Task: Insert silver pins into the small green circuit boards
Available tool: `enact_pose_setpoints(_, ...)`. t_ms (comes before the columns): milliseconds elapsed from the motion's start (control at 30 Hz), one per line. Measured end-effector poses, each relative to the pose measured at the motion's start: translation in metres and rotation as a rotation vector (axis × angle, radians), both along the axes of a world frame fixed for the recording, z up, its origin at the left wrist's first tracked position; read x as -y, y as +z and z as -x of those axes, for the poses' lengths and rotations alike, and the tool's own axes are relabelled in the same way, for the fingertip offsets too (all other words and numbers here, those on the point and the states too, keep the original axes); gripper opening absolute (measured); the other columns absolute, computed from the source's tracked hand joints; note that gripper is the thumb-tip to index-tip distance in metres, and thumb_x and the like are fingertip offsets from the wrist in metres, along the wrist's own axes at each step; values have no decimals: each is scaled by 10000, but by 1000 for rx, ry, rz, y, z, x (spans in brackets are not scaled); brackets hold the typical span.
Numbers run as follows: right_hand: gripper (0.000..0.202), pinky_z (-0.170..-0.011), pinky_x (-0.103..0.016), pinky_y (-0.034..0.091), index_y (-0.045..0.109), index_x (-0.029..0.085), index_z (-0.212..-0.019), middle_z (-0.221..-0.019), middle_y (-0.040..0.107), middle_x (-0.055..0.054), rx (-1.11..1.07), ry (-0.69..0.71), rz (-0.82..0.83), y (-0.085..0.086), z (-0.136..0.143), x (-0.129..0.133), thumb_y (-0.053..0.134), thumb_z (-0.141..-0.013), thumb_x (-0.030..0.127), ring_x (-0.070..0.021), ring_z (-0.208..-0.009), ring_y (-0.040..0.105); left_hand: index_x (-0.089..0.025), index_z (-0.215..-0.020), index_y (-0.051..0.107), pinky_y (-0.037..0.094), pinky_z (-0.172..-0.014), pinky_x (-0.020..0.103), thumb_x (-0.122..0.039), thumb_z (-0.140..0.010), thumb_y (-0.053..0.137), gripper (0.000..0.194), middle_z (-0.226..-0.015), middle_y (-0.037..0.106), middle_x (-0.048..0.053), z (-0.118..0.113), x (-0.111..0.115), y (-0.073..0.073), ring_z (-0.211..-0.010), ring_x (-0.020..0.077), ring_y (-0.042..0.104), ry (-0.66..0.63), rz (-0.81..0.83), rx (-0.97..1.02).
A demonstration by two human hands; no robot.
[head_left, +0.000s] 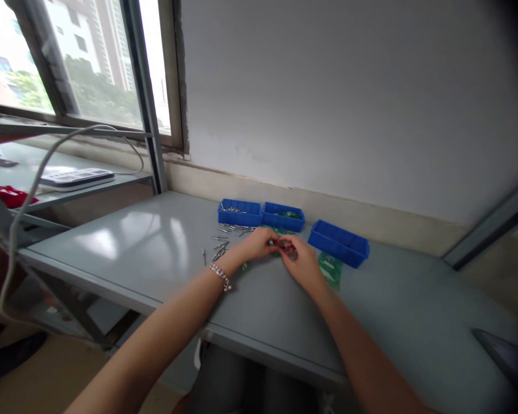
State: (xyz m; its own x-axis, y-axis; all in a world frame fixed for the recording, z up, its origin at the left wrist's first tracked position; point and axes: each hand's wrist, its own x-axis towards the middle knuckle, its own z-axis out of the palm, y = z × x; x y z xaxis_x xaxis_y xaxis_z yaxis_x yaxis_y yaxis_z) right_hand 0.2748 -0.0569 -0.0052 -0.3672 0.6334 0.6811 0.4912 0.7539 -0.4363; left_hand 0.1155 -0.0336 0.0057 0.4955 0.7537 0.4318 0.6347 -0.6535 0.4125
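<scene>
My left hand (261, 244) and my right hand (300, 259) meet over the middle of the grey table (267, 310). Their fingers are closed together around something too small to make out. Green plastic bags (280, 231) lie just behind and under the fingers. Loose metal pins (220, 251) are scattered to the left of my left hand, with more near the blue bins. A green bag with pale contents (330, 270) lies right of my right hand.
Along the wall stand a blue bin of metal pieces (240, 213), a blue bin with green bags (284, 217) and a third blue bin (339, 242). A dark flat object (503, 353) sits far right. Left, a white cable (38, 172) loops before another table; a person's arm shows there.
</scene>
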Motion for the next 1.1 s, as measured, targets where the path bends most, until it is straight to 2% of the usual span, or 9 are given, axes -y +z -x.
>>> enact_pose_setpoints(667,166,-563,-236,406,563,185,-851,-720,555,-20,-47,50,26,1,1,2,447,-739,147,-143,-654,519,-120,-703,630,315,-568,163,-94,-674,552,87,-672,552,2,-3,5,7,-602,70,447,-1,-50,35)
enact_pose_setpoints(1100,180,-542,-241,399,584,182,-844,-730,563,-30,-29,17,45,3,0,4,439,-738,172,-136,-597,507,-140,-739,644,327,-570,167,-141,-719,537,108,-690,565,6,-3,5,7,-611,75,462,5,-62,18)
